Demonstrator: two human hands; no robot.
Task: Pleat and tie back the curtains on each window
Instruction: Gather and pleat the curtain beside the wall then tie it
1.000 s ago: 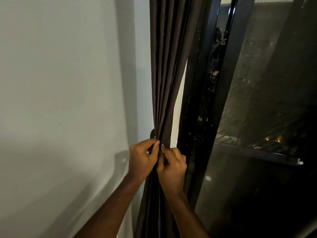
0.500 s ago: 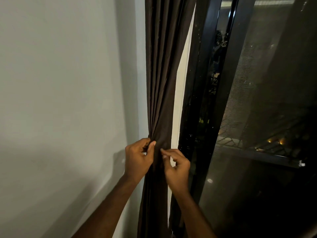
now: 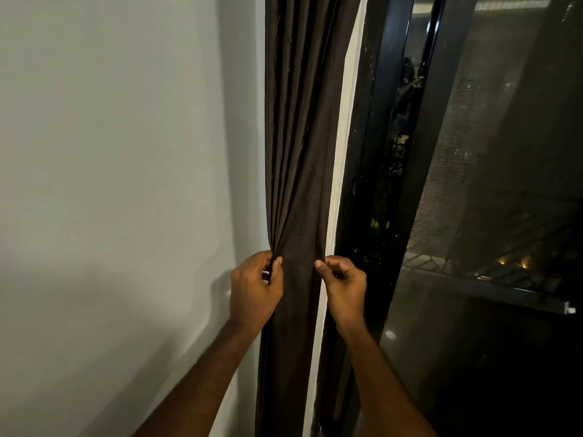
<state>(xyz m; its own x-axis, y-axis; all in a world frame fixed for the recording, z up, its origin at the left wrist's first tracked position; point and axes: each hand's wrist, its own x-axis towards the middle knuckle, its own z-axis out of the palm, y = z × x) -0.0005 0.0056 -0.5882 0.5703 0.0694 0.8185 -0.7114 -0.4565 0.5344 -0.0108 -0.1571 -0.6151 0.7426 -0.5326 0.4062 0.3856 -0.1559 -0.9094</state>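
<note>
The left hand (image 3: 254,288) pinches the curtain's (image 3: 299,152) gathered left folds. The right hand (image 3: 345,287) pinches its right edge, beside the window (image 3: 394,152).

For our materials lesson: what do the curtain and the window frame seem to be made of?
Curtain: dark brown woven cloth, matte, judging by its soft folds and creases. Window frame: probably black-coated metal, since its straight edges show a slight sheen.

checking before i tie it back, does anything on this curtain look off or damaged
No damage shows. The dark curtain hangs in folds; the left hand pinches the gathered pleats, the right hand holds the other edge. The panel between looks slightly creased, not torn.
</note>
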